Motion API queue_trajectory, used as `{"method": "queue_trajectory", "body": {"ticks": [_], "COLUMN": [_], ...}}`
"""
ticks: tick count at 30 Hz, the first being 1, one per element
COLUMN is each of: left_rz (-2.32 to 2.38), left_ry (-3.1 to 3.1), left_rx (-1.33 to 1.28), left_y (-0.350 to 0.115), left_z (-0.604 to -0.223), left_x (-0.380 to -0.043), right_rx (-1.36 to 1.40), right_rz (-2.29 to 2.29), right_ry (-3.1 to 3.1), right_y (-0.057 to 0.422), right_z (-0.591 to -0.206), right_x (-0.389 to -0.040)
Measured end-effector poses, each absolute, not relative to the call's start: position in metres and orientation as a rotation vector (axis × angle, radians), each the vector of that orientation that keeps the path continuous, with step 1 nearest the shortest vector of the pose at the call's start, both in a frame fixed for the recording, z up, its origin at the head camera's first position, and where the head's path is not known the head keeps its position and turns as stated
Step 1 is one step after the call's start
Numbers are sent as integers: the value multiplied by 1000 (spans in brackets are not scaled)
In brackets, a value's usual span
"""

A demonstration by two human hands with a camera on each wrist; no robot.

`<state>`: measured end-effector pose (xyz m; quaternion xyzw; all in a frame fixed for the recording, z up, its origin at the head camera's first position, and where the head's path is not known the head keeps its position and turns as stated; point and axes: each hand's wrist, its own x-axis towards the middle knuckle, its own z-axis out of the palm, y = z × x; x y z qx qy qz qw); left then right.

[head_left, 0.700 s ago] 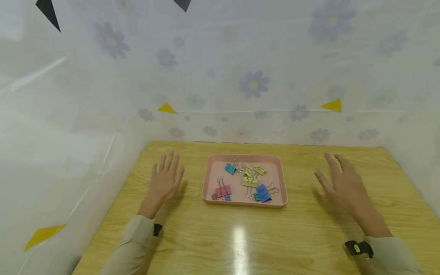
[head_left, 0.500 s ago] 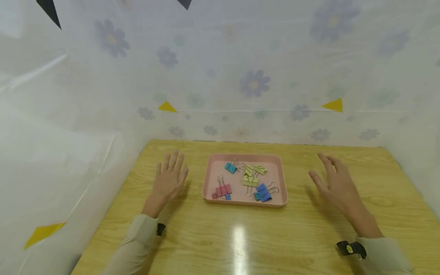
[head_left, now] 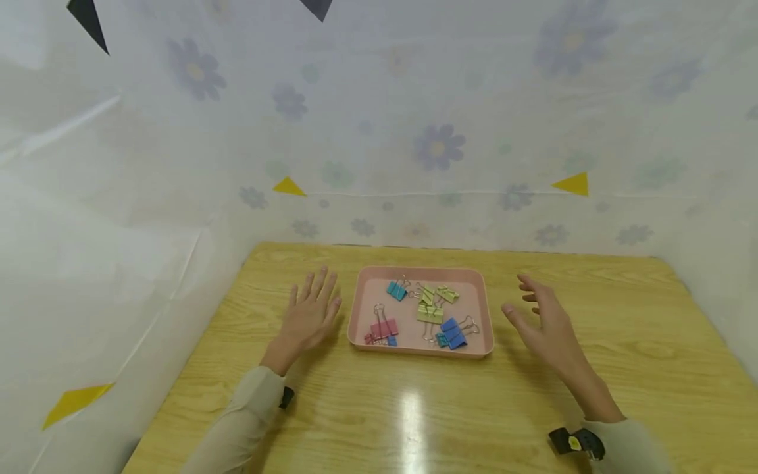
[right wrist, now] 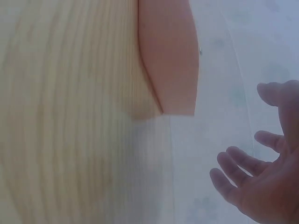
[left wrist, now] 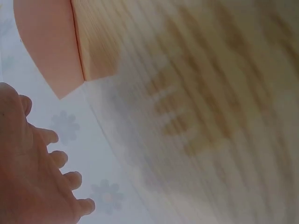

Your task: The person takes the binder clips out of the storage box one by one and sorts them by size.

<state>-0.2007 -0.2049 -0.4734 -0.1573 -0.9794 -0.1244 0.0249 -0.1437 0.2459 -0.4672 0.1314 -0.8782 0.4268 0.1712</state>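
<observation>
A shallow pink tray (head_left: 420,352) lies on the wooden table, holding several binder clips. Among them are a light blue clip (head_left: 397,290) at the back left, a pink clip (head_left: 385,328) at the front left, yellow clips (head_left: 430,313) in the middle and a dark blue clip (head_left: 454,334) at the front right. My left hand (head_left: 308,316) is just left of the tray, fingers spread and holding nothing. To the tray's right, my right hand (head_left: 547,332) hovers with thumb and fingers apart. In both wrist views the tray's outer wall (left wrist: 51,42) shows beside the hand.
The wood-grain table (head_left: 379,408) extends around the tray. Behind it and at the sides hangs a white flower-patterned sheet (head_left: 379,151) with yellow triangle marks (head_left: 573,184). Black straps (head_left: 577,444) sit at the wrists.
Both hands have moved inward toward the tray, the left hand to the right and the right hand to the left. The tray and clips stay in place.
</observation>
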Motion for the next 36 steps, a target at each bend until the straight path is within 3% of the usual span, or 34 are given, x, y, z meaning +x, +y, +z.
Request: {"method": "queue_trajectory", "body": {"ticks": [14, 36], "left_rz": [-393, -278], "left_ry": [-3081, -3105], "left_rx": [-538, -558], "left_y": [-176, -164], "left_z": [-477, -482], "left_x": [-206, -211], "right_rx": [413, 676], "right_rz": [1238, 934], "right_ry": [-2521, -2709], "right_y": [204, 181], "right_z": [-484, -490], "right_x": [-140, -152]}}
